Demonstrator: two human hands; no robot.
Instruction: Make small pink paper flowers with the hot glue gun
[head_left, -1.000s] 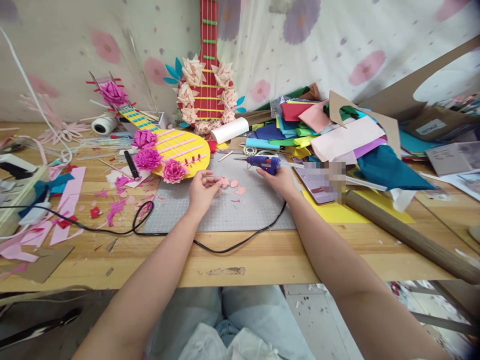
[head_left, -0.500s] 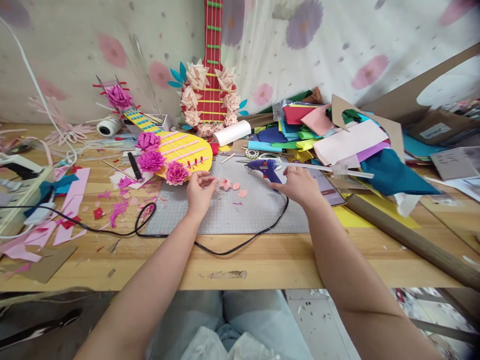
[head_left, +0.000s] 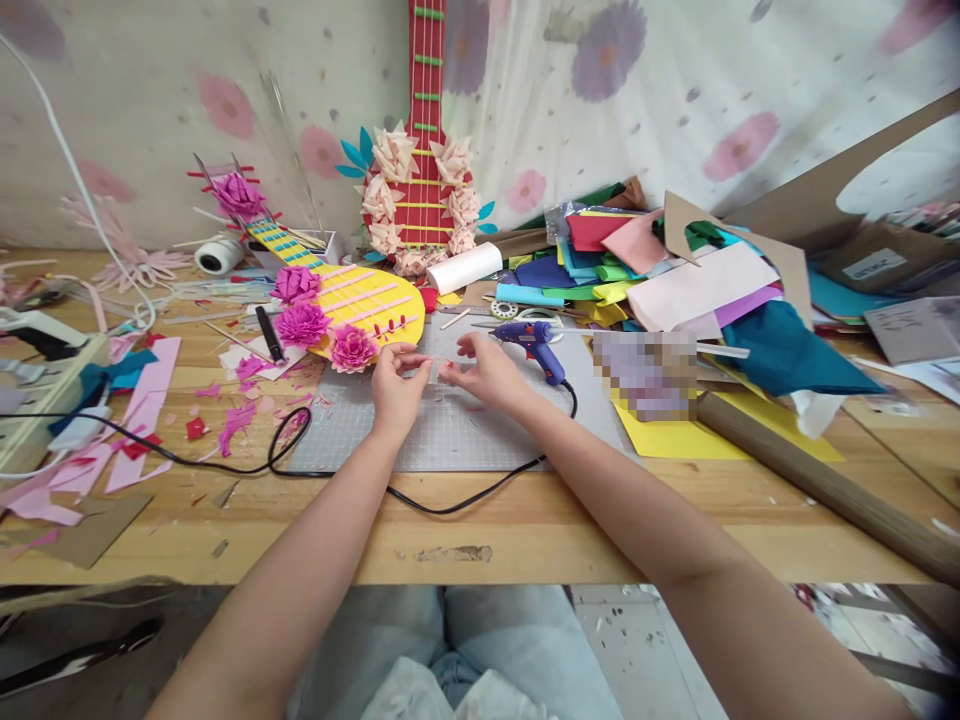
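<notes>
My left hand [head_left: 396, 382] rests on the grey cutting mat [head_left: 450, 440] with its fingertips pinched together. My right hand [head_left: 486, 373] is just to its right, fingers curled and pinching over the spot where small pink paper pieces lay. What either pinch holds is hidden. A blue glue gun [head_left: 534, 341] lies on the mat just right of my right hand, apart from it, and its black cord [head_left: 420, 498] loops across the table's front. A yellow paper guitar [head_left: 371, 297] with magenta paper flowers [head_left: 302, 323] lies just left of my left hand.
A red paper guitar [head_left: 424, 170] with pale flowers leans on the wall. Coloured paper sheets [head_left: 675, 275] are heaped at the right beside a brown rod [head_left: 817, 478]. Pink scraps [head_left: 142, 400] litter the left of the wooden table [head_left: 525, 525]. A white roll [head_left: 465, 267] lies behind the mat.
My right hand has let go of the glue gun and moved left to the pink pieces beside my left hand. The glue gun now lies on the mat.
</notes>
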